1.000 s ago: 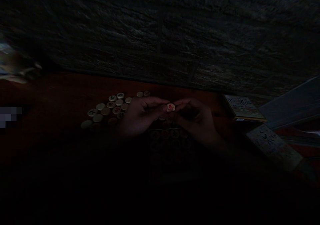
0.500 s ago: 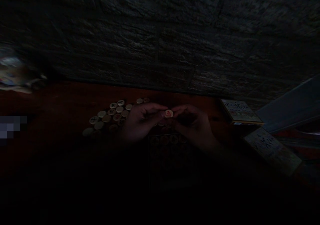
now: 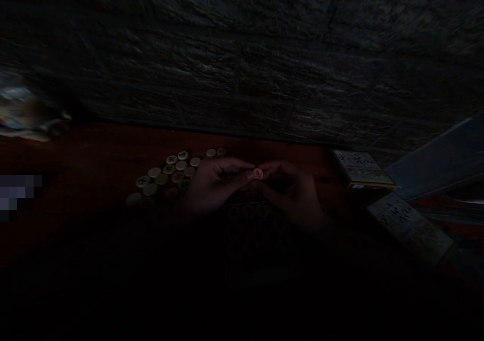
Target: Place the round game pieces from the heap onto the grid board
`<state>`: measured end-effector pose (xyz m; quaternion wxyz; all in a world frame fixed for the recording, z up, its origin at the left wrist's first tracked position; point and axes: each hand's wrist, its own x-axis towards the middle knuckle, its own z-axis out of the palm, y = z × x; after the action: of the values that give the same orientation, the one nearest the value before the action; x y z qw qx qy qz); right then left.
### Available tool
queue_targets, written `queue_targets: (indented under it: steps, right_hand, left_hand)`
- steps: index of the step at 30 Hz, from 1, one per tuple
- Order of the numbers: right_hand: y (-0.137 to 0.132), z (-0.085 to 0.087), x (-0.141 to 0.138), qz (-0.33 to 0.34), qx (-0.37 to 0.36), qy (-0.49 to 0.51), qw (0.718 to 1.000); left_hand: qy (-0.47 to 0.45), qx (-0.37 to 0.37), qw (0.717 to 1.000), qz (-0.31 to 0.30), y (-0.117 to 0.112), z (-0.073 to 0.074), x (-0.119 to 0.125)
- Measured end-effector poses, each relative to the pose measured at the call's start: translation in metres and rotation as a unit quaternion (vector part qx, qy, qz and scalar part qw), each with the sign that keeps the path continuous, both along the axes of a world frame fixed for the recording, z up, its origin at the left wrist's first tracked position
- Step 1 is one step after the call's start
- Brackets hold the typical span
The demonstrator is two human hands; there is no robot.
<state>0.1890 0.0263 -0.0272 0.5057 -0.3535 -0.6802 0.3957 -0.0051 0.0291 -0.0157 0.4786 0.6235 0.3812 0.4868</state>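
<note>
Between the fingertips of both hands is a round, pale Chinese chess piece with a red character facing me. My left hand pinches it from the left with thumb and fingers. From the right, my right hand grips its other edge. Several more Chinese chess pieces, some with black or red characters and some plain side up, lie loosely on the table left of my left hand. Below the hands, a dim tray holds rows of pieces; deep shadow hides most of it.
A reddish wooden table runs up to a rough brick wall. Two flat, printed boxes, an upper box and a lower box, lie at the right. A shiny plastic bag sits at the far left.
The held piece has moved slightly to the right and its red character has turned between the fingers. Both hands stay in nearly the same place; the loose pieces look unchanged.
</note>
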Motion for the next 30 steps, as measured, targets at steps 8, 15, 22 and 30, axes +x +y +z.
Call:
queue_targets:
  steps: [8, 15, 22, 30]
  right_hand:
    - [-0.0027, -0.0004, 0.0013, -0.019, 0.020, -0.037, 0.999]
    - [-0.0058, 0.0021, 0.0029, -0.040, 0.053, -0.046, 0.997]
    - [-0.0048, 0.0019, 0.0056, -0.022, 0.096, -0.078, 0.992]
    - [-0.0046, 0.0028, 0.0039, -0.020, 0.074, -0.067, 0.995]
  left_hand:
    - [0.000, 0.009, 1.000, 0.002, 0.0025, -0.0044, -0.0031]
    - [0.028, -0.001, 0.999, -0.020, 0.0017, 0.0012, -0.0029]
    - [-0.004, -0.042, 0.998, -0.048, -0.0002, 0.0016, -0.0040]
    - [-0.016, -0.067, 0.996, -0.063, 0.0006, 0.0037, -0.0032]
